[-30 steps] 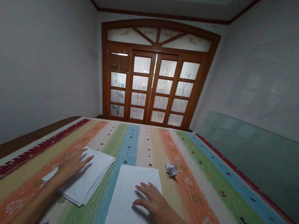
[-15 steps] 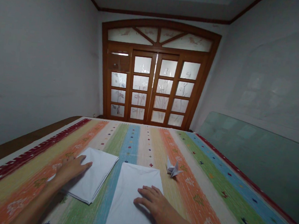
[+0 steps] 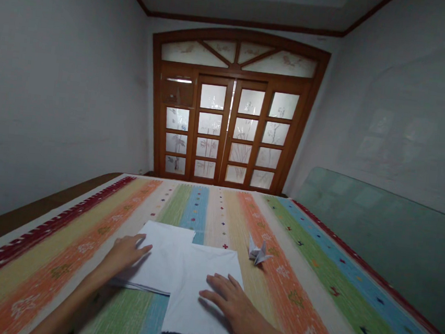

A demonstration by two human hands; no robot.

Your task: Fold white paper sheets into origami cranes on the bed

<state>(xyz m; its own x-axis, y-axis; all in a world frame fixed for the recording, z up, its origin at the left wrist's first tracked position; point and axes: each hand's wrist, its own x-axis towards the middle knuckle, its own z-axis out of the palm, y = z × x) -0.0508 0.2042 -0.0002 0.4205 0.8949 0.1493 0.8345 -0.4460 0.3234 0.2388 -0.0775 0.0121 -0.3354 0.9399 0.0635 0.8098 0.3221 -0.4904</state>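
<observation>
Two flat white squares, of folded paper or cloth, lie side by side before me. My left hand [image 3: 127, 255] rests with fingers apart on the left edge of the left white square [image 3: 165, 253]. That square's right side meets the right white square [image 3: 190, 290], and they seem to overlap slightly. Spread over the right square's right part is my right hand [image 3: 232, 310], its fingers outstretched. The right square has a dark, uneven near edge. A small folded paper crane [image 3: 258, 252] stands a little beyond and to the right of my right hand.
A striped cloth [image 3: 306, 280] in orange, green, blue and cream covers the surface. On the right is a pale green glass-like panel [image 3: 377, 234]. Wooden doors [image 3: 226, 130] with glass panes stand at the far end, between white walls.
My left hand has moved right with the left white square, which has turned and now meets the right one. The right square has shifted slightly; the crane has stayed put.
</observation>
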